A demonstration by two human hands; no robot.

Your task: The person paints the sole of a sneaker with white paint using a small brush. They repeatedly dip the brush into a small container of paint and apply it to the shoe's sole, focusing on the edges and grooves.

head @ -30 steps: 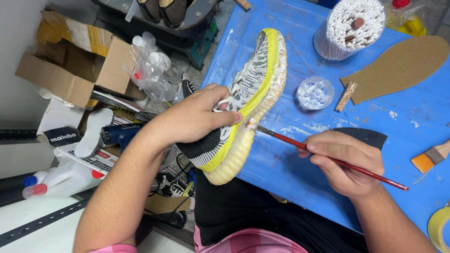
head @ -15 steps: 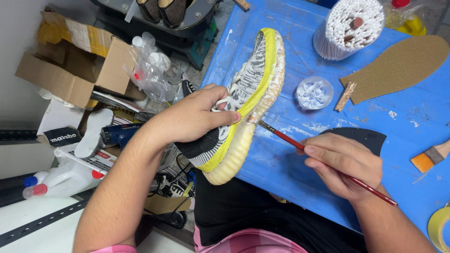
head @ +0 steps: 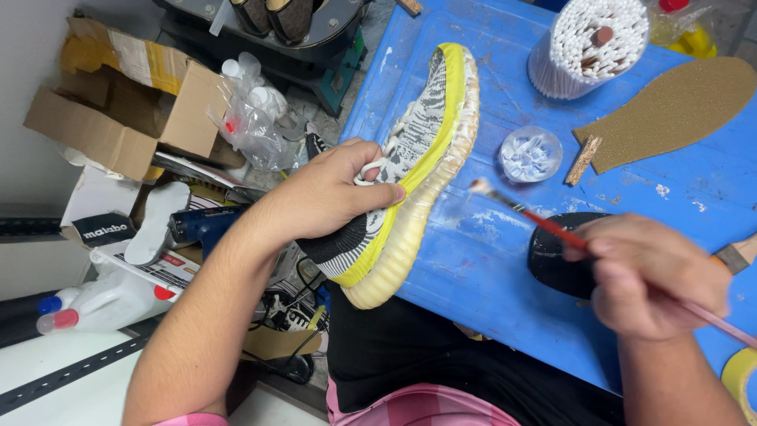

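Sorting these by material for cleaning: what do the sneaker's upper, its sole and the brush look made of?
Sneaker upper: knit fabric, matte; woven black-and-white pattern shows. Sole: likely rubber or foam, semi-translucent cream, ribbed, slightly glossy. Brush: red lacquered handle, probably wood, with pale bristles.

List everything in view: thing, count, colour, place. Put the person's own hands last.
sneaker: one, grey-patterned knit, yellow stripe, cream sole; on its side at the table's left edge
paintbrush: one, red handle, pale tip; tip just right of the sole
table: one, blue, smeared white
small clear dish: one; right of the sneaker
tub of cotton swabs: one, white; top right
insole: one, tan; far right
black object: one; partly under the right hand
cardboard box: one, brown; floor, left
white jug: one, red cap; lower left
left hand: grips the sneaker
right hand: holds the paintbrush
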